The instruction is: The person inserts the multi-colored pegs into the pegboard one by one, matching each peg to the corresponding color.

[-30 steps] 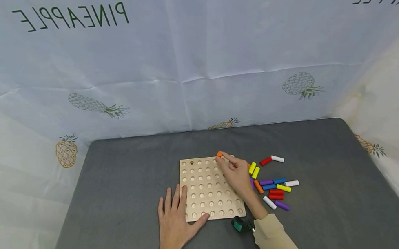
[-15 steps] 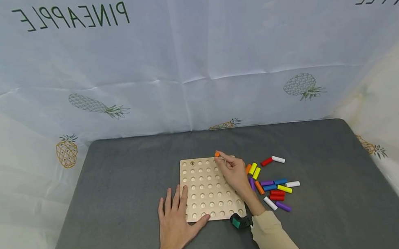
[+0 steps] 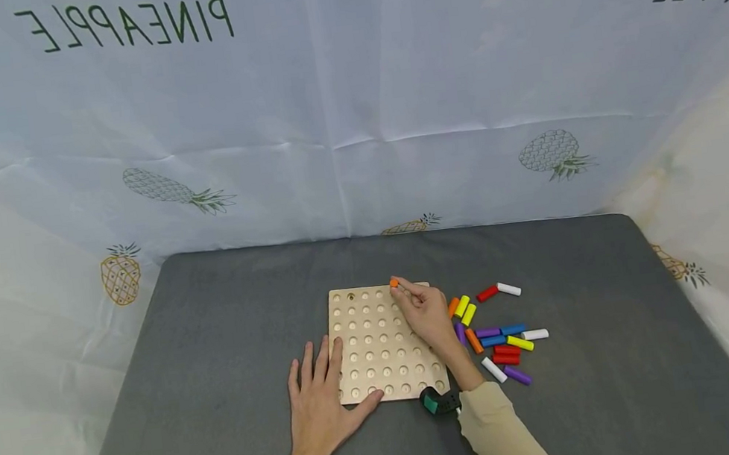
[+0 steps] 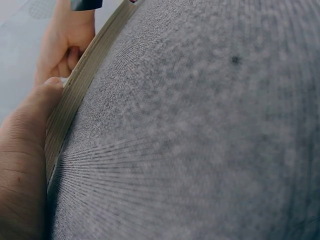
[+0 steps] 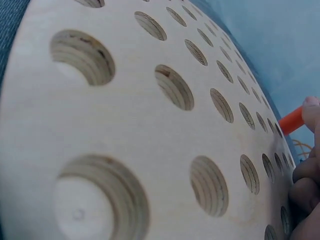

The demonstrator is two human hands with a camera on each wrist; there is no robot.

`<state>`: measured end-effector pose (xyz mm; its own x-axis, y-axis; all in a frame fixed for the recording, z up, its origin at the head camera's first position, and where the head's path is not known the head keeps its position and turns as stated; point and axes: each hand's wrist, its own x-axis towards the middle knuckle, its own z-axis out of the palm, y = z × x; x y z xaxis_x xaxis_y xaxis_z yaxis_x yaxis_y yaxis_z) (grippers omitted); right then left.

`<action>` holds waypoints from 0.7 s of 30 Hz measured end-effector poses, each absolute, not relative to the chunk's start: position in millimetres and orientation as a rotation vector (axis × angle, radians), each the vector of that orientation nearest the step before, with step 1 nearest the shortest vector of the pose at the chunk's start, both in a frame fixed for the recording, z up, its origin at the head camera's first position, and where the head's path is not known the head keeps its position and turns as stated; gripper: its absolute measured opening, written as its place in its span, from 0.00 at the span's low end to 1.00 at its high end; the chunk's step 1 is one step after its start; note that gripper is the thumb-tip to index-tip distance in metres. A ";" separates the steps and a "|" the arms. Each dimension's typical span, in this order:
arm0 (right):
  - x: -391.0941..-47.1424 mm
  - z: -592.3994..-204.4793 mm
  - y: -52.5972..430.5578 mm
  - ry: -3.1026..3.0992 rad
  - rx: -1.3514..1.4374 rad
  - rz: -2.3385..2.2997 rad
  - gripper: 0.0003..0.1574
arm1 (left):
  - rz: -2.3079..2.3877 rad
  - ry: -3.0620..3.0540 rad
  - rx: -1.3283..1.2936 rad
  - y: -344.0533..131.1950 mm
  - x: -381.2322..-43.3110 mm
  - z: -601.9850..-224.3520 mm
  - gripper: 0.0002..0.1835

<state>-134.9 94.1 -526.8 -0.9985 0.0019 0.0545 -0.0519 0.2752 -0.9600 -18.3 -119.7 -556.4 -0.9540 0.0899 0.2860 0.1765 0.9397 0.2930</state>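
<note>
A pale wooden pegboard (image 3: 376,343) with rows of round holes lies on the grey table. My right hand (image 3: 427,316) pinches an orange peg (image 3: 394,283) at the board's far edge. In the right wrist view the orange peg (image 5: 291,121) has its lower end at a hole in the far row; how deep it sits I cannot tell. My left hand (image 3: 320,401) rests at the near left corner with fingers spread and straight. Its thumb (image 4: 31,107) touches the board's side edge (image 4: 80,82) in the left wrist view.
Several loose pegs lie right of the board: yellow (image 3: 468,315), red (image 3: 506,359), white (image 3: 535,334), blue (image 3: 493,341), purple (image 3: 517,375) and orange (image 3: 473,340). A black strapped device (image 3: 440,400) is at the right wrist. A pineapple-print cloth (image 3: 351,109) hangs behind the table.
My right hand has shifted slightly left along the board's far edge, carrying the orange peg. The left hand stays in place.
</note>
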 end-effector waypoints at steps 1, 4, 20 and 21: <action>-135.0 -526.9 94.1 -2.477 0.045 1.864 0.23 | -0.462 -2.827 -0.198 -119.7 -18.3 -556.4 0.60; -135.7 -527.4 94.0 -2.489 0.042 1.856 0.24 | -0.461 -2.828 -0.198 -119.8 -18.2 -556.7 0.60; -137.1 -527.8 94.7 -2.551 0.068 1.853 0.23 | -0.486 -2.836 -0.194 -120.3 -18.0 -557.3 0.59; -137.4 -527.8 94.7 -2.555 0.071 1.851 0.23 | -0.489 -2.837 -0.193 -120.3 -17.9 -557.4 0.59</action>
